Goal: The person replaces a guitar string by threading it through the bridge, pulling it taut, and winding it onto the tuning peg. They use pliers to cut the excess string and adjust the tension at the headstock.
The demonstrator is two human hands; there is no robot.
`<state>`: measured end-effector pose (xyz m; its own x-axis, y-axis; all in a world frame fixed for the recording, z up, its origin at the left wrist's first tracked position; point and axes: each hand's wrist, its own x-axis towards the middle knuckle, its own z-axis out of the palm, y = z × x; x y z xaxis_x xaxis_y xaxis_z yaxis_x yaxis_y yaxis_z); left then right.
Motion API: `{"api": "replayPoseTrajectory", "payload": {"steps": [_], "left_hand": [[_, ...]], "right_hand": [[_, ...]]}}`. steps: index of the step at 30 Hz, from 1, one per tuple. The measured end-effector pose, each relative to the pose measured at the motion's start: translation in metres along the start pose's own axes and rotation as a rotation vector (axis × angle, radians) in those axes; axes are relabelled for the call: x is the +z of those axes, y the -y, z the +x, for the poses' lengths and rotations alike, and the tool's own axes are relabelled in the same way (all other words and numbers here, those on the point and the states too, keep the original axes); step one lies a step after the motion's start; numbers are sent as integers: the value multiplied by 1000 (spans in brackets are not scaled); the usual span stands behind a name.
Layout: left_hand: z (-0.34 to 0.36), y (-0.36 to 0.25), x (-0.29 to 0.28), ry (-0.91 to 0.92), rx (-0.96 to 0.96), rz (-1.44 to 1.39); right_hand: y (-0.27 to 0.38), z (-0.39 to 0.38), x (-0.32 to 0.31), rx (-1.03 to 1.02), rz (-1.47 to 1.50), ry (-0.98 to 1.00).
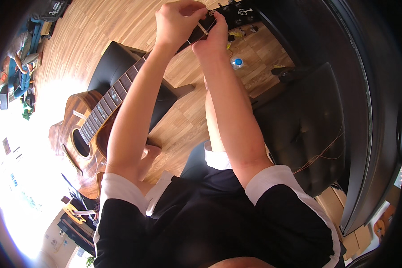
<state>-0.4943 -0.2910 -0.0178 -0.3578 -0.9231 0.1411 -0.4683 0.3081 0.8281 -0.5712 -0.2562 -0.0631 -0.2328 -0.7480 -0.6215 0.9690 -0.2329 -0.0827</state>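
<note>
A brown wooden acoustic guitar (pixel 88 156) lies slanted, its body at the left and its neck running up to a black headstock (pixel 236 13) at the top. No strings show along the visible fretboard (pixel 120 87). My left hand (pixel 176 22) is closed over the neck beside the pale nut, its thumb and fingertips pinched together; what they hold is too small to make out. Close on the other side, my right hand (pixel 213 36) grips the neck near the headstock, thumb on top, its other fingers hidden underneath. A thin line, perhaps a string, shows by the thumb.
A black padded stool (pixel 114 64) is under the neck. Thin coppery strings (pixel 319 156) trail over a black seat (pixel 299 120) at the right. On the wooden floor stands a bottle with a blue cap (pixel 237 62). Someone sits (pixel 20 56) at the far left.
</note>
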Motion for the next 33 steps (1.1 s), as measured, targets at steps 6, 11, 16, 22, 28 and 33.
{"api": "replayPoseTrajectory", "payload": {"steps": [6, 11, 16, 22, 28, 33], "left_hand": [[-37, -22, 7, -169, 150, 139], [-32, -27, 16, -150, 148, 185], [-27, -23, 24, -224, 76, 153], [-24, -24, 26, -273, 19, 84], [-17, -23, 27, -291, 27, 109], [-15, -24, 27, -304, -27, 89]], "right_hand": [[1, 7, -14, 44, -39, 100], [2, 9, -15, 87, -31, 180], [0, 12, -18, 111, -22, 109], [-1, 10, -14, 76, -27, 17], [1, -2, -5, 44, 19, 25], [1, 0, -4, 79, 50, 50]]}}
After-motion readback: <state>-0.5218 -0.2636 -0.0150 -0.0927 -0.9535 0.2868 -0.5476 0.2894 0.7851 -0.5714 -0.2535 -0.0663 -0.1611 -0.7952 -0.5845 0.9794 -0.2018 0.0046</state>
